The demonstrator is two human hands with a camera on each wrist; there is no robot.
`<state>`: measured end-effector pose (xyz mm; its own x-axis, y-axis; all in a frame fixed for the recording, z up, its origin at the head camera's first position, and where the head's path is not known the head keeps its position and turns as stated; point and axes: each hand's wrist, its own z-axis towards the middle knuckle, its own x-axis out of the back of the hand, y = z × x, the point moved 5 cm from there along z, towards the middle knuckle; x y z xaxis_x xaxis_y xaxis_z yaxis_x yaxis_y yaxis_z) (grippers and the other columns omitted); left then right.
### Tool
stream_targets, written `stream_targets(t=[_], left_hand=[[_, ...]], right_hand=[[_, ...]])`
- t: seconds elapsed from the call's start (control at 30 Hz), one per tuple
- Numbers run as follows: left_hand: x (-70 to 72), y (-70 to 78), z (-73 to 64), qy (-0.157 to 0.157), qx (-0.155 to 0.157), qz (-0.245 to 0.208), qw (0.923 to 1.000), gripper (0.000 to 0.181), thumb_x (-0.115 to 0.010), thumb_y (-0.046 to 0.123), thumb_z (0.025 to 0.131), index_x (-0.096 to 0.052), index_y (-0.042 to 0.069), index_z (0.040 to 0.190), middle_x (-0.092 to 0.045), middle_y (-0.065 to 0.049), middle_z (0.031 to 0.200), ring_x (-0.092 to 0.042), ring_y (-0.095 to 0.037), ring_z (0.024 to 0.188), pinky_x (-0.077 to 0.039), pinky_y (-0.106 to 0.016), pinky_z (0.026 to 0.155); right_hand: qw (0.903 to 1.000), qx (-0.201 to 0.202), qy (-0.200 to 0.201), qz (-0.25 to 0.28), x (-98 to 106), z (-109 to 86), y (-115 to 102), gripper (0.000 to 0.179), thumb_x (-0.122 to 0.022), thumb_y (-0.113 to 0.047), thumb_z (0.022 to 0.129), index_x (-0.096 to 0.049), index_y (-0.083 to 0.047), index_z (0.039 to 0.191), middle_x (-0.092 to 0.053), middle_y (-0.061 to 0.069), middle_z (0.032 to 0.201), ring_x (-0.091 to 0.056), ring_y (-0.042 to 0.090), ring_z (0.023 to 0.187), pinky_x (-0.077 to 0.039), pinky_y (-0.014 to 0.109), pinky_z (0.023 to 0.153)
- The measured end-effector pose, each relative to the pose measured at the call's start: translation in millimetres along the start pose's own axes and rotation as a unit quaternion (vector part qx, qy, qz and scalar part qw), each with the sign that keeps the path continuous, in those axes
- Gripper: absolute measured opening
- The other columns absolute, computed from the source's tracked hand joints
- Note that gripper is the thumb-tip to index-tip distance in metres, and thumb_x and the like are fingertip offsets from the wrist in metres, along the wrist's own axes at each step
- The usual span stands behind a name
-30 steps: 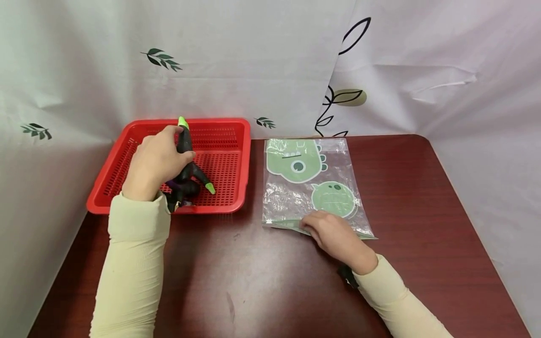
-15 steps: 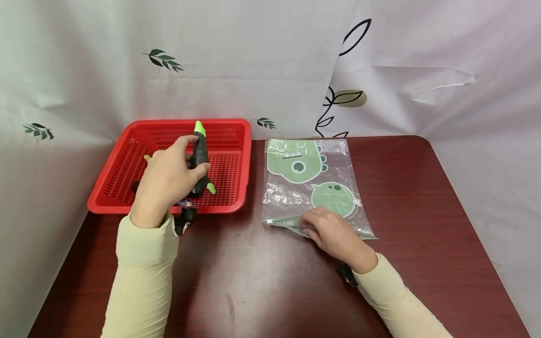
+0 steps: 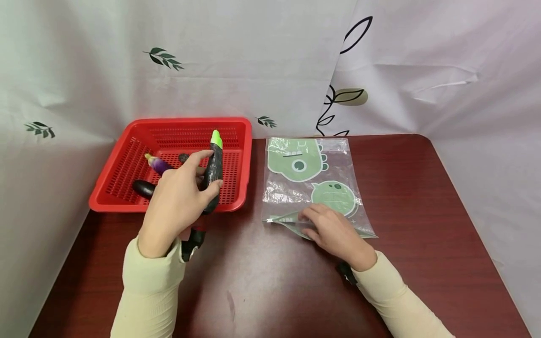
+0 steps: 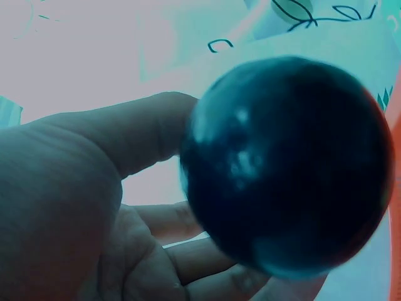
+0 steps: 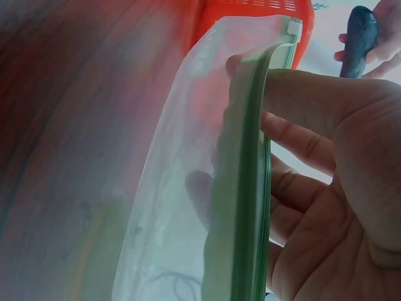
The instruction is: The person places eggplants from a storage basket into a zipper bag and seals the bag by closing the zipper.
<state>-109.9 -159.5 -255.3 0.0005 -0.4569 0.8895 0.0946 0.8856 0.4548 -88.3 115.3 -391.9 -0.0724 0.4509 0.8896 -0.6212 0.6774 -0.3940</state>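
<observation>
Green-tipped vegetable (image 3: 213, 171) in curled grip of left hand (image 3: 175, 199), plastic bag (image 3: 296, 188) in pinch of right hand (image 3: 335, 231).

The dark zucchini-shaped vegetable (image 3: 214, 164) has an elongated, mottled body, a bright green stem end and a rounded, glossy opposite end. It is gripped between the thumb and left fingers (image 3: 200, 157), tilted, stem end uppermost, at the front right of the red basket (image 3: 247, 162). The clear zip bag (image 3: 289, 197) bears pale green cartoon prints and lies flat on the counter (image 3: 422, 202). Its green-edged mouth, white slider at one end, is lifted by the right fingers (image 3: 311, 215); fingertip placement inside appears uncertain.
</observation>
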Motion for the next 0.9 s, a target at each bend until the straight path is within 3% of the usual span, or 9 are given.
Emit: stream_targets(t=[0.33,0.53,0.73,0.9], left_hand=[[-11.2,17.5,-18.9,0.019,-0.034,-0.007,0.9992,0.06,-0.074,0.02,0.09,-0.052,0.012,0.145,-0.073,-0.016,0.105,-0.063,-0.021,0.066,-0.049,-0.038,0.062],[-24.0,25.2,-29.6,0.026,-0.068,-0.015,0.9973,0.059,-0.077,0.019,0.087,-0.056,0.014,0.142,-0.073,-0.015,0.102,-0.067,-0.021,0.072,-0.053,-0.04,0.064],[-33.6,32.1,-37.2,0.034,-0.098,-0.007,0.9946,0.06,-0.08,0.02,0.084,-0.058,0.014,0.14,-0.071,-0.006,0.087,-0.059,-0.016,0.064,-0.047,-0.035,0.06],[-44.5,37.2,-43.8,0.024,-0.116,-0.001,0.993,0.061,-0.081,0.021,0.083,-0.059,0.014,0.14,-0.067,-0.003,0.079,-0.054,-0.014,0.061,-0.045,-0.034,0.057]], right_hand=[[1.0,0.002,0.007,-0.005,3,0.2,1,0.033,-0.088,-0.013,0.077,-0.068,-0.011,0.104,-0.067,0.0,0.102,-0.064,0.022,0.098,-0.055,0.04,0.077],[0.9997,-0.006,0.02,-0.015,3,0.8,1,0.039,-0.09,-0.016,0.074,-0.067,-0.01,0.104,-0.065,0.002,0.101,-0.063,0.023,0.097,-0.055,0.041,0.073],[0.9995,-0.008,0.026,-0.017,2,1.5,0,0.043,-0.092,-0.016,0.072,-0.066,-0.009,0.105,-0.063,0.002,0.098,-0.061,0.022,0.092,-0.054,0.04,0.07],[0.9994,-0.006,0.031,-0.014,1,2.6,-1,0.047,-0.093,-0.018,0.07,-0.065,-0.008,0.107,-0.062,0.003,0.097,-0.06,0.023,0.089,-0.053,0.04,0.069]])
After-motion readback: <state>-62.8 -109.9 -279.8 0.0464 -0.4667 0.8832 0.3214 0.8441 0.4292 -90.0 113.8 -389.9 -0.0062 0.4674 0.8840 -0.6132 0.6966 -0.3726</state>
